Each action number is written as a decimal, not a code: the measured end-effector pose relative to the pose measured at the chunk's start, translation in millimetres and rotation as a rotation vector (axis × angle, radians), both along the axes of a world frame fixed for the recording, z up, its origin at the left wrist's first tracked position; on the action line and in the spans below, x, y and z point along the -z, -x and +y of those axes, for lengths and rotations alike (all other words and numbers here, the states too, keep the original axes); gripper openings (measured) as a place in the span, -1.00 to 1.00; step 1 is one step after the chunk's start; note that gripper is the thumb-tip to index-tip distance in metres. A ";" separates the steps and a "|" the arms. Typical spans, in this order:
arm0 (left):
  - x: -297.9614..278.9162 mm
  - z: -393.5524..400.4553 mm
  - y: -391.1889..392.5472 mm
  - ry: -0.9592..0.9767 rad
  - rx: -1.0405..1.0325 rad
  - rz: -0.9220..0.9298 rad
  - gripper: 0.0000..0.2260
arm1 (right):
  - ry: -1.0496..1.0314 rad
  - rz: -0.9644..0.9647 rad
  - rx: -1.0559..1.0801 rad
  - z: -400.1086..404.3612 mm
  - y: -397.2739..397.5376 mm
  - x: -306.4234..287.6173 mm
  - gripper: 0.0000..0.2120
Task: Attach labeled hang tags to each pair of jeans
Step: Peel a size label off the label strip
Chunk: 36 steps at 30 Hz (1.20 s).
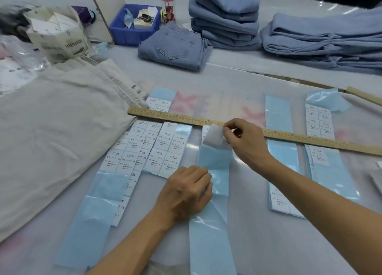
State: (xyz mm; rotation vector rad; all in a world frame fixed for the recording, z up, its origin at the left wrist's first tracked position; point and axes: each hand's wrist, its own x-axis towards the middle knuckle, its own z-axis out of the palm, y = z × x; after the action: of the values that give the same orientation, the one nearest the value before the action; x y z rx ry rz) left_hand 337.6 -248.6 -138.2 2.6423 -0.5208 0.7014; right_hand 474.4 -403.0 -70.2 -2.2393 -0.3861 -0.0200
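While left hand (186, 190) presses blue backing strip (213, 192) flat against worktop (248, 243), fingers curled, right hand (246, 142) pinches white label (214, 137), likely peeling.

Two bare forearms are extended forward from the lower edge. The left hand (186, 190) is held palm down with fingers curled under, while the right hand (245, 139) is raised slightly, thumb and forefinger pinched together.
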 end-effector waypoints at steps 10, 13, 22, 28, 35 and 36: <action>-32.2 -7.2 -1.4 -0.171 0.019 0.243 -0.93 | -0.278 0.064 0.085 -40.7 77.5 -111.4 -0.94; -81.4 -29.4 1.7 0.004 -0.110 0.315 -0.82 | -0.271 -0.004 0.067 -68.2 122.1 -143.3 -0.92; -232.2 -106.1 104.9 1.446 0.083 0.852 -0.60 | 0.091 -0.537 -0.092 -139.0 238.8 -217.8 -0.93; -253.9 -131.1 136.1 1.578 0.230 0.892 -0.72 | 0.180 -0.612 -0.049 -164.6 285.7 -223.4 -0.93; -262.8 -150.3 154.3 1.459 0.296 0.878 -0.77 | 0.214 -0.620 -0.024 -183.7 322.0 -235.1 -0.93; -264.5 -153.7 156.9 1.450 0.301 0.893 -0.80 | 0.220 -0.617 -0.017 -186.9 328.1 -238.0 -0.91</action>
State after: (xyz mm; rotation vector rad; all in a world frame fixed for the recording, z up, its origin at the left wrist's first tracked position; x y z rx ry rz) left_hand 180.7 -402.3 126.3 1.2051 -0.0312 -0.2397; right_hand 146.3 -589.9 167.8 -2.4113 -0.7655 -0.7007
